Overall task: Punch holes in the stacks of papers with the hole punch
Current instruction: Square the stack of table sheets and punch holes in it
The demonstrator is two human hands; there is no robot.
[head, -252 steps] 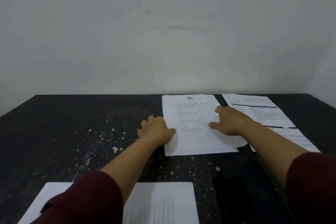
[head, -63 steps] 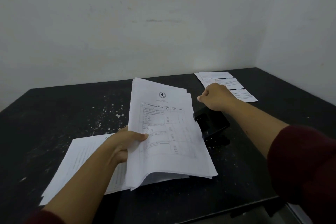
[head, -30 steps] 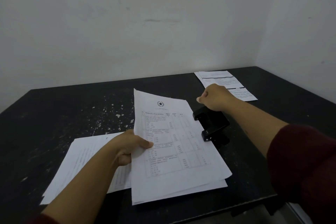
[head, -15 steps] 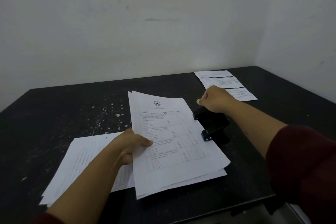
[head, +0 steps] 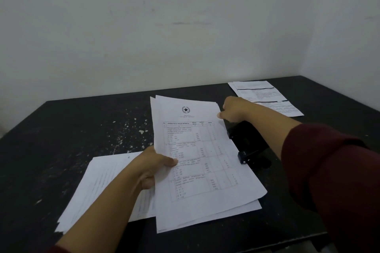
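Left hand point(head: 153, 167) is gripping the paper stack point(head: 197, 160), now swinging its edge back toward the hole punch point(head: 247, 145) under the fisted right hand point(head: 234, 109); punching looks imminent.

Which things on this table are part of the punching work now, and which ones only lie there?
In use:
- stack with the star emblem, gripped by the left hand
- black hole punch, at that stack's right edge
- right hand, closed at the punch's far end

Lying by:
- papers at the near left
- papers in the far right corner
- black table
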